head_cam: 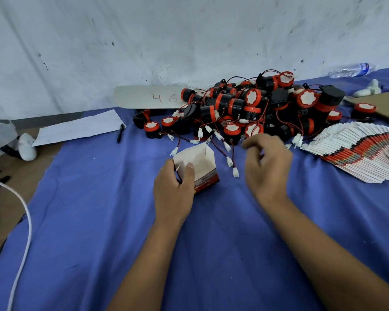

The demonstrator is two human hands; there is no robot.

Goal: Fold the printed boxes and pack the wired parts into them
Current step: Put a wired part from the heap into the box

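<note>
My left hand (174, 187) grips a small printed box (200, 166), white above and red at the base, which stands on the blue cloth (126, 221) with its top flaps open. A thin wire shows between my fingers at the box's side. My right hand (265, 163) hovers just right of the box, blurred, fingers loosely curled and holding nothing. Behind both hands lies a heap of black and orange wired parts (252, 106) with white plugs trailing toward the box. A fanned stack of flat printed boxes (359, 151) lies at the right.
A white sheet of paper (79, 129) and a black pen (120, 133) lie at the back left. A card marked 46 (148, 97) leans on the wall. A plastic bottle (350, 70) lies far right. A white cable (23, 232) runs down the left edge.
</note>
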